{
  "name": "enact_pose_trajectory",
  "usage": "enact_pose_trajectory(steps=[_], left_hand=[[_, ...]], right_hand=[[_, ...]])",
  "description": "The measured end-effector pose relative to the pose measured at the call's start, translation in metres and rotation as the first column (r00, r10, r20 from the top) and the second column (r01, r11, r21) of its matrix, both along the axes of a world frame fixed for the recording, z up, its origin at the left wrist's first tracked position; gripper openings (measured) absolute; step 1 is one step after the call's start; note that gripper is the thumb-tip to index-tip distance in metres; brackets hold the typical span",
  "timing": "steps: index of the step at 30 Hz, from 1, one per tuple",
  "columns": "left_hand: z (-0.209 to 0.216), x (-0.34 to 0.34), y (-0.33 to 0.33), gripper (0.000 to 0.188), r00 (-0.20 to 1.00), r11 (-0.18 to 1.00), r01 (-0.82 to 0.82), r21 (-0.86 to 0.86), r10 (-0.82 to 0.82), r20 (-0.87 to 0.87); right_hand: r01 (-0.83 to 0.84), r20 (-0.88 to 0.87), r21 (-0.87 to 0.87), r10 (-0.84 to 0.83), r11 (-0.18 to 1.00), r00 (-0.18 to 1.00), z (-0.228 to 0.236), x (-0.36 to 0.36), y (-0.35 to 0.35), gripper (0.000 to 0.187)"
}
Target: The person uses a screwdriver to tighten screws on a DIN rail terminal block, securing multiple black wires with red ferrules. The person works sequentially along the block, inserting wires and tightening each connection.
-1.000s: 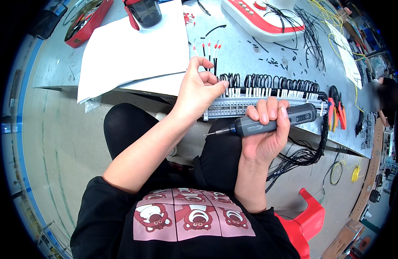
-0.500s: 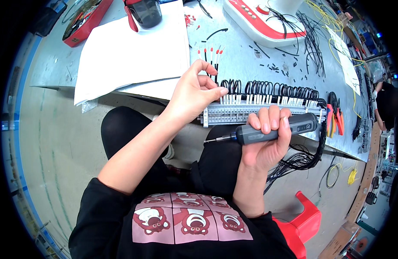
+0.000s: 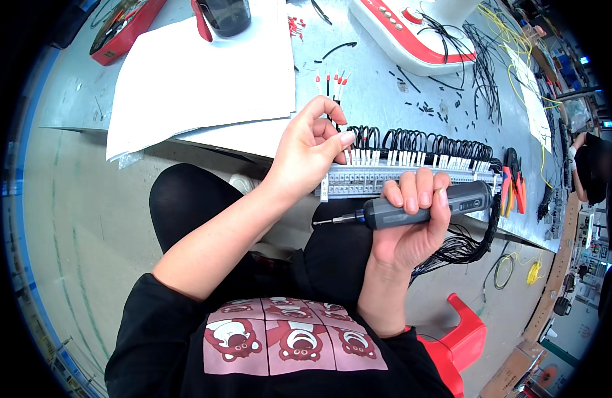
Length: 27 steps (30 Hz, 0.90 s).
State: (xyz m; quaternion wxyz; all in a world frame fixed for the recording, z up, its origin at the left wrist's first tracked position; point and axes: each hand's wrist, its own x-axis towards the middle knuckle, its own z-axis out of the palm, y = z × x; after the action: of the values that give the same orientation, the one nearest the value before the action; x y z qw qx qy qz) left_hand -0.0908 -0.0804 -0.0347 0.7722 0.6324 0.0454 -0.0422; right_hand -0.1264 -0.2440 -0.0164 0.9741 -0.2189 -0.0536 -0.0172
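Note:
A grey rail of terminal blocks (image 3: 359, 186) lies along the table's front edge, with a row of looped black wires (image 3: 440, 142) with white sleeves standing in its far side. At the rail's left end my left hand (image 3: 311, 147) is closed, thumb and fingers pinching a black wire partly hidden by the fingers. Just beyond it stick up several loose wire ends with red ferrules (image 3: 338, 79). My right hand (image 3: 412, 229) is wrapped round a dark grey electric screwdriver (image 3: 466, 197). Its thin bit (image 3: 331, 219) points left, below the rail and apart from it.
White paper sheets (image 3: 206, 79) and a dark cup (image 3: 227, 14) lie left. A red-and-white machine base (image 3: 412, 40) stands far back, with wire scraps before it. Pliers (image 3: 513, 182) rest right of the rail. A wire bundle (image 3: 455, 252) hangs below; a red stool (image 3: 462, 338) stands lower right.
The rail and table have shifted slightly right in view. My left hand has moved a little right with them, still pinching at the rail's left end. The right hand keeps holding the screwdriver.

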Motion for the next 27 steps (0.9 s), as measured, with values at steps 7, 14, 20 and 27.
enact_pose_trajectory(steps=[7,14,20,27], left_hand=[[0.004,0.001,0.008,0.026,0.998,0.992,0.058,0.114,-0.059,-0.001],[0.015,0.008,0.008,0.029,0.995,0.923,0.094,0.373,-0.102,0.001],[0.004,0.003,-0.005,0.032,0.998,0.973,-0.042,0.227,0.029,0.06],[0.004,0.001,-0.005,0.035,0.996,0.989,-0.07,0.133,0.077,-0.048]], right_hand=[[-0.099,-0.075,-0.075,0.093,0.992,0.993,0.013,0.015,-0.039,0.008],[0.048,0.049,-0.995,0.004,0.086,0.999,0.081,0.019,-0.069,0.017],[0.173,0.127,-0.969,0.245,-0.175,0.961,0.035,0.016,-0.054,0.03],[0.205,0.176,-0.966,0.177,-0.157,0.968,0.025,0.013,-0.049,0.029]])
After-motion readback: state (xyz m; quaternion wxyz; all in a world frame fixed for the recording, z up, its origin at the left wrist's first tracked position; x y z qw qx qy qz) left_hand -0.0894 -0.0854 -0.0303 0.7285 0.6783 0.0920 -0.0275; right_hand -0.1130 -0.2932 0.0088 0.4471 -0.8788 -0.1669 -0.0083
